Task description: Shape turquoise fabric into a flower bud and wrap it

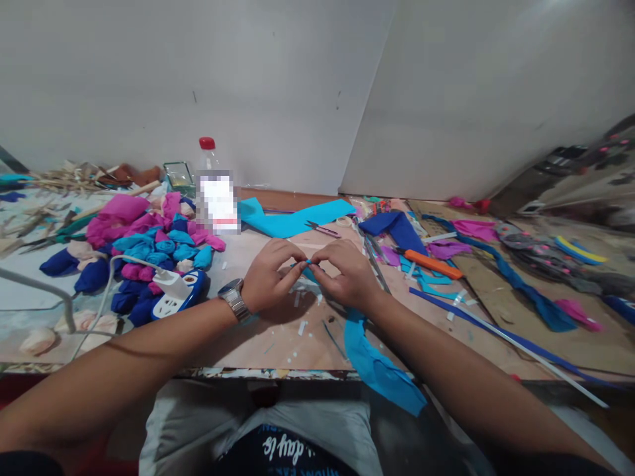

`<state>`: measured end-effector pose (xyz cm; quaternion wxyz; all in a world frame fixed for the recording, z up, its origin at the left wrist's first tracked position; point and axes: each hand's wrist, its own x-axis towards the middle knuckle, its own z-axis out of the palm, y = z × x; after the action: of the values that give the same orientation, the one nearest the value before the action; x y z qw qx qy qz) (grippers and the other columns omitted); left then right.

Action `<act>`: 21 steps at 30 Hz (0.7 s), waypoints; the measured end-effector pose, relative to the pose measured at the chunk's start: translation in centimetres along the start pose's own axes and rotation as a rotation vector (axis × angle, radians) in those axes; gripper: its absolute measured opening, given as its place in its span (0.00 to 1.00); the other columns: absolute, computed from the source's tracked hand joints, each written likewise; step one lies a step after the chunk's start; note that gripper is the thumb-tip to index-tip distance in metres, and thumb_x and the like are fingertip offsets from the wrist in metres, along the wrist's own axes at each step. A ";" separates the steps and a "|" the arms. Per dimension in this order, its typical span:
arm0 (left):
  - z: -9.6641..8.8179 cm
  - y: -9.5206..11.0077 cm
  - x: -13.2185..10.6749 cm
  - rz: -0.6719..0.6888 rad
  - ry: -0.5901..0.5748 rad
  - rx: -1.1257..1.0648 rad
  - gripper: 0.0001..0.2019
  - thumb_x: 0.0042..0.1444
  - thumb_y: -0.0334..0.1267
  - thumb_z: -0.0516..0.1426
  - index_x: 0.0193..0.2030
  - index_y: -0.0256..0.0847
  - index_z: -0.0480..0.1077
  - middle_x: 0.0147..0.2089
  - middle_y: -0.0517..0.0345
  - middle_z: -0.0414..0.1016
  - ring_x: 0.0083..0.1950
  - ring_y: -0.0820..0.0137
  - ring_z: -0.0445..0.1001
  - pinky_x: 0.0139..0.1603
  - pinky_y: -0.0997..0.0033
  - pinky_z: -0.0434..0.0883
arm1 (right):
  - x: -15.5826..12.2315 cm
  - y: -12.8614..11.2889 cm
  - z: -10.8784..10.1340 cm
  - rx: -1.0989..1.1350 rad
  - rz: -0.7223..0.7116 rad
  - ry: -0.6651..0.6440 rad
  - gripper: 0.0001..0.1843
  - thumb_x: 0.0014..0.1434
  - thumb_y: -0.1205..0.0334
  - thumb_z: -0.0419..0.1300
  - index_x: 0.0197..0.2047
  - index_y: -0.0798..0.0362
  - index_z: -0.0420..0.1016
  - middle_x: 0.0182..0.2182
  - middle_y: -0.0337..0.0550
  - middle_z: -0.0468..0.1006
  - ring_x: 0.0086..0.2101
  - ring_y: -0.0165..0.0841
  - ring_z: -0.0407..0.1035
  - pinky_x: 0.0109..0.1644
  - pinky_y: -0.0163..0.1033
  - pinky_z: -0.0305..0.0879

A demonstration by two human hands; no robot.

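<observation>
My left hand (275, 274) and my right hand (342, 272) meet over the middle of the table. Fingers of both are pinched on the end of a light blue crepe paper strip (381, 370). Its long tail comes out below my right wrist and hangs over the table's front edge. Just beyond my hands lie small scissors (323, 229) and another light blue paper strip (297, 220). The shape of the pinched end is mostly hidden by my fingertips. A metal watch (233, 299) is on my left wrist.
At left, rolled paper pieces (149, 231) in pink and blue pile beside a power strip (183, 294) with a cable. A red-capped bottle (213, 185) stands behind. On the right lie an orange utility knife (431, 262), a white stick (536, 357), cardboard (496, 297) and paper scraps.
</observation>
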<state>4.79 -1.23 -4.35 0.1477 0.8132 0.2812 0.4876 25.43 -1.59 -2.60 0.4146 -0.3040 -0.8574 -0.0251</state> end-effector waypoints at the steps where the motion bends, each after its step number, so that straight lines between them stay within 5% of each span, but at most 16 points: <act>1: 0.0 0.0 0.0 -0.006 0.003 -0.004 0.06 0.67 0.39 0.56 0.41 0.42 0.72 0.39 0.53 0.77 0.45 0.63 0.73 0.49 0.59 0.69 | 0.0 0.0 0.0 0.000 -0.001 0.004 0.01 0.64 0.62 0.63 0.39 0.49 0.75 0.34 0.43 0.82 0.38 0.38 0.75 0.47 0.47 0.68; 21: 0.1 -0.3 0.1 -0.061 0.042 -0.040 0.08 0.66 0.41 0.58 0.41 0.41 0.77 0.40 0.52 0.80 0.45 0.64 0.75 0.49 0.59 0.72 | 0.0 0.2 0.0 -0.040 0.022 -0.037 0.02 0.66 0.62 0.63 0.41 0.49 0.77 0.36 0.43 0.84 0.40 0.39 0.76 0.49 0.48 0.67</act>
<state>4.81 -0.94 -4.44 0.1728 0.7908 0.2991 0.5052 25.55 -1.42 -2.64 0.3925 -0.3220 -0.8609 -0.0320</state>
